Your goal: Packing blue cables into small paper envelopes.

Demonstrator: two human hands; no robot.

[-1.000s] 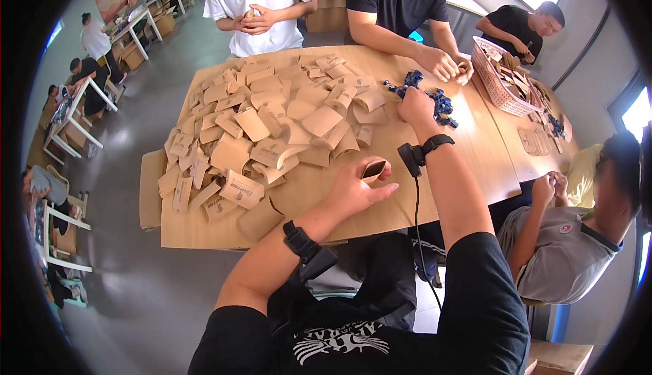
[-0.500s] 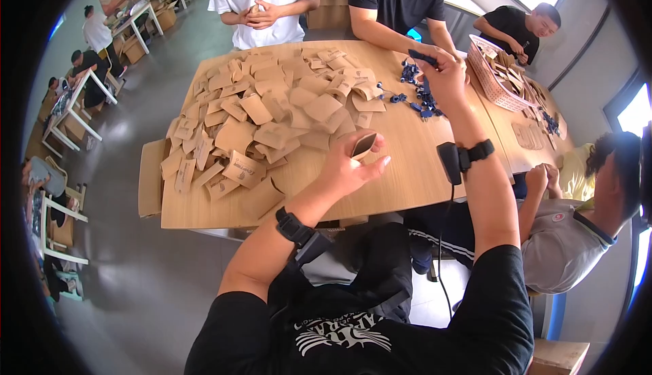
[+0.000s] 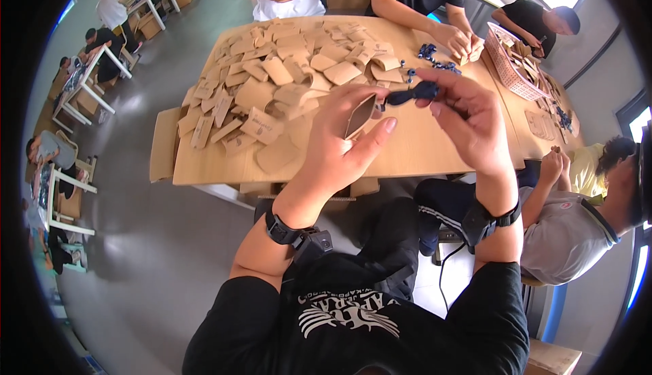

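My left hand (image 3: 329,144) is closed around a small brown cardboard pillow box (image 3: 360,115), whose end is spread open and faces right. In my right hand (image 3: 475,123), thumb and fingers pinch a small dark blue bundle (image 3: 424,90), perhaps a coiled cord. Its narrow end points left and is at the mouth of the box; I cannot tell whether it is inside. Beyond my hands a large heap of similar brown pillow boxes (image 3: 277,70) covers the left and middle of the wooden table (image 3: 414,151). More dark blue bundles (image 3: 428,51) lie at the far right.
A pink basket (image 3: 506,69) holding brown cardboard pieces stands on the right. A cardboard carton (image 3: 165,144) is at the table's left edge. Several people sit or stand around the table; across from me, a co-worker's hands (image 3: 462,45) are close to the blue bundles.
My right hand has come back from the far right side with the blue bundle, down to the pillow box. The box's mouth is spread wider. My view has tilted lower.
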